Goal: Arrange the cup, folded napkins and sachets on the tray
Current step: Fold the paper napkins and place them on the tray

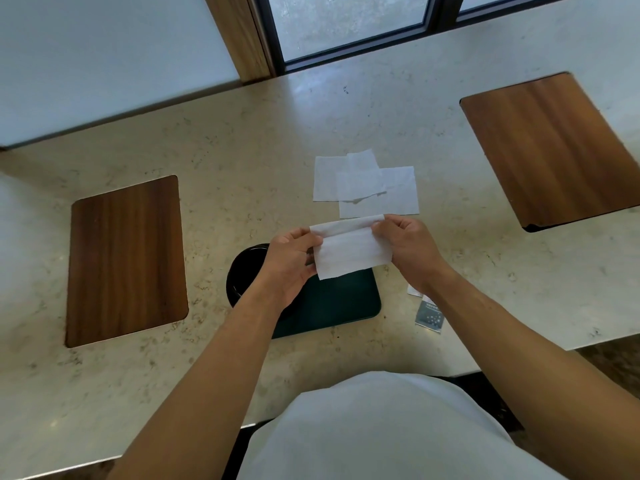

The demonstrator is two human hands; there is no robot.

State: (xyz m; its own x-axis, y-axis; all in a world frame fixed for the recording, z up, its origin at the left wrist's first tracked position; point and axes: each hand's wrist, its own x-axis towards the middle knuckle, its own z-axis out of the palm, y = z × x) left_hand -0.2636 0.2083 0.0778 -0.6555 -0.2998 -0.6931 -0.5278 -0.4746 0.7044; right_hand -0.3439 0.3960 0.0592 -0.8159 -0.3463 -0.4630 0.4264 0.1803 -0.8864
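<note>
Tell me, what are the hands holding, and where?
Both hands hold one white napkin: left hand pinches its left edge, right hand its right edge.

The pale stone counter (242,140) bears 2 wooden boards (126,259), a dark tray (341,303), loose napkins (363,183) and sachets (429,315).

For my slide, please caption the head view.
Both hands fold a white paper napkin above a dark green tray.

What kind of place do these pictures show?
Probably a café or hotel counter: a pale stone counter with inlaid brown wooden panels beside a dark-framed window, and a dark green tray being set with white paper napkins.
</note>
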